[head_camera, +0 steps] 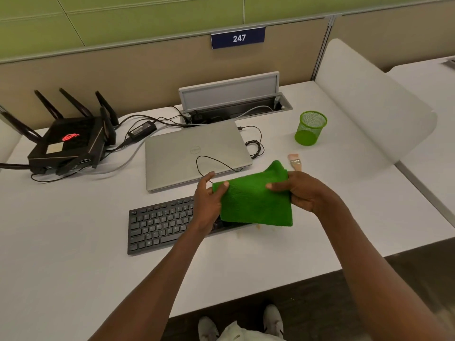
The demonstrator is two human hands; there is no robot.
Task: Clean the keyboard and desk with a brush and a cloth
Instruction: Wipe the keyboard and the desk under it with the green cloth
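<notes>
From the head view, both hands gripped the cloth [256, 200] above the keyboard's [160, 223] right end: left hand [209, 205] pinching its left edge, right hand [302, 190] its right. The brush [295, 162] lay idle on the surface [73, 254] just beyond. A faint stain beneath the cloth suggested wiping was not yet finished.

Even, soft overhead light filled the scene; shadows were faint, wide-angle bending curved the edges, and the lower corners blurred.
</notes>
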